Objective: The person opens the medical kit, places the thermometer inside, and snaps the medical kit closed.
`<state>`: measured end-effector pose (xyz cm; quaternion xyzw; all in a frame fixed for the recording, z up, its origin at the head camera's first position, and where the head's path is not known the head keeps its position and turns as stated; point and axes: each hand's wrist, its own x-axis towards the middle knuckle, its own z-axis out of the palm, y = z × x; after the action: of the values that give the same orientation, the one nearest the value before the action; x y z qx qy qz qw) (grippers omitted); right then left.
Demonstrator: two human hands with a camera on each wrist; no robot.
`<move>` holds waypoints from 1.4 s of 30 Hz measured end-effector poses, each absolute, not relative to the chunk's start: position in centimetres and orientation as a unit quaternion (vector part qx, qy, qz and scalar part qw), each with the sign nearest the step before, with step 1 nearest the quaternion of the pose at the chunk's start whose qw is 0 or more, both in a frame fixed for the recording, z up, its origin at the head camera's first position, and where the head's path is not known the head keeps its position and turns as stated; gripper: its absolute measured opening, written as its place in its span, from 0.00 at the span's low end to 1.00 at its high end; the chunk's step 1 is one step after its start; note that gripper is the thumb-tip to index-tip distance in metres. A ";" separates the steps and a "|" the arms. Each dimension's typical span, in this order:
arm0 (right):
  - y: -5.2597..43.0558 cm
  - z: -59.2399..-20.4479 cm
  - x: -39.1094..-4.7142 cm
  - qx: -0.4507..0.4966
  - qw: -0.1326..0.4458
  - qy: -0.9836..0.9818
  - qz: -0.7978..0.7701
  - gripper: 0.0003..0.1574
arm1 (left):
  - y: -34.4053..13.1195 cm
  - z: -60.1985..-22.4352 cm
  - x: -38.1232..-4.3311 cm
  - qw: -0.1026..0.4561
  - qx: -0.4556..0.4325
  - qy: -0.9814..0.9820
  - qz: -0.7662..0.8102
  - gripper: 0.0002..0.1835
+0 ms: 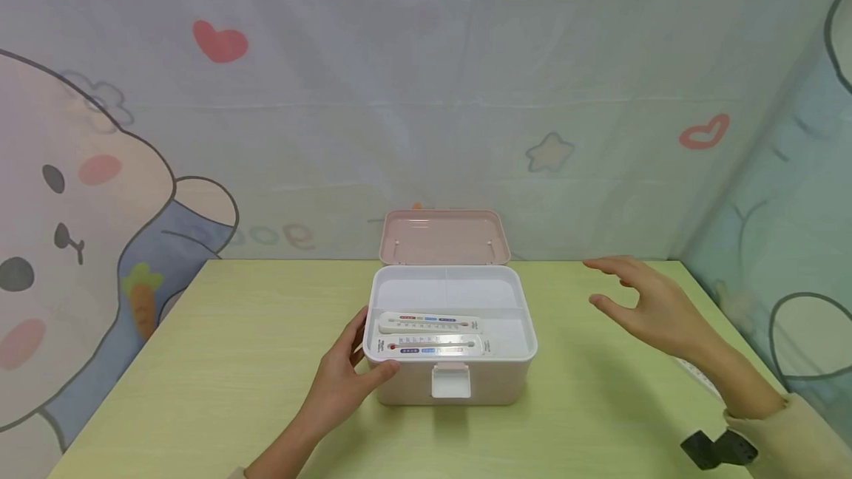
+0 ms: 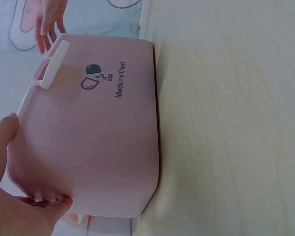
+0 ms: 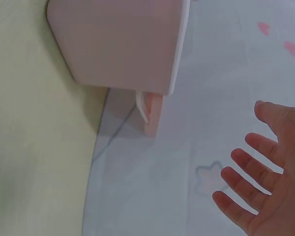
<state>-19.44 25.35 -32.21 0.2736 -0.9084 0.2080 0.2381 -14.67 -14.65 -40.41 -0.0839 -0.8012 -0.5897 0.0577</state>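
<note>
A pink medicine chest (image 1: 489,384) with a white inner tray (image 1: 512,331) stands on the table, its lid (image 1: 444,237) tipped back. My left hand (image 1: 339,383) holds its front left corner, thumb on the front rim and fingers along the side; the left wrist view shows this hand (image 2: 19,211) at the corner too. Two white thermometers lie in the tray, one farther back (image 1: 429,323) and one nearer the front (image 1: 433,346). Right of the chest, my right hand (image 1: 648,305) is raised over the table, fingers spread apart from the thumb and holding nothing.
A white strip with markings (image 1: 697,374) lies on the table at the right, partly hidden by my right forearm. The front latch (image 1: 451,381) hangs on the chest. Behind the pale green table (image 1: 266,331) hangs a printed cloth (image 1: 426,94), which also covers both sides.
</note>
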 end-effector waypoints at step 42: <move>38.5 -42.3 -19.4 0.102 0.116 -0.964 0.216 0.34 | -14.6 -40.5 -14.7 0.062 -0.088 -0.799 -0.591 0.47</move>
<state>-19.45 38.48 -42.35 0.1020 -0.9640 0.2163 0.1163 -14.65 -14.65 -40.49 -0.0880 -0.7993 -0.5913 0.0616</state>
